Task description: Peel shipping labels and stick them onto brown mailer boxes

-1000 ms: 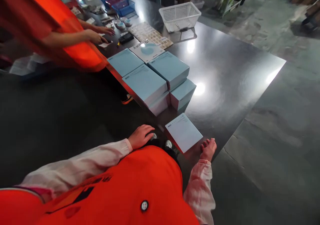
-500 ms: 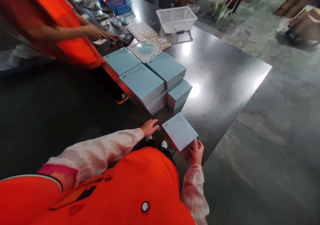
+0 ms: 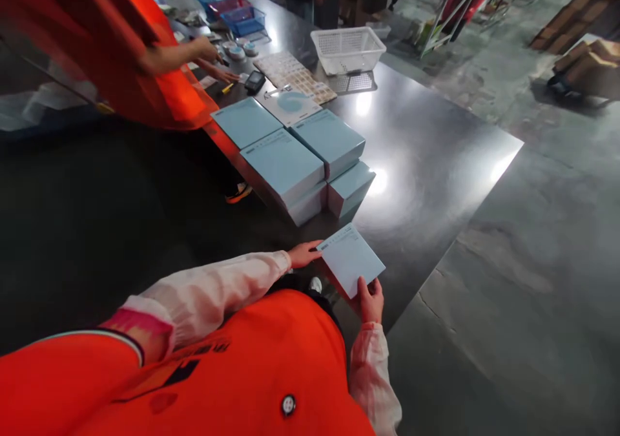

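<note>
A pale blue box (image 3: pixel 352 263) with small print along one edge lies at the near corner of the dark table, in front of me. My right hand (image 3: pixel 371 300) grips its near right edge, thumb on the top face and fingers curled at the side. At the left corner, my left hand (image 3: pixel 305 253) holds the edge between thumb and fingers; its fingertips are partly hidden. Just beyond stand stacks of matching blue boxes (image 3: pixel 283 165), with a white printed box (image 3: pixel 290 103) behind them.
A white plastic basket (image 3: pixel 349 51) stands on the table (image 3: pixel 426 145) beyond the stacks. Nearby lie a sheet of small squares (image 3: pixel 295 77) and a black device (image 3: pixel 254 81). A co-worker in an orange apron (image 3: pixel 159 93) works at left. Blue trays (image 3: pixel 245 21) sit farther back.
My left hand has moved right onto the box's left corner. My right hand has shifted left along the near edge, its thumb now on top. The co-worker's hand has lifted.
</note>
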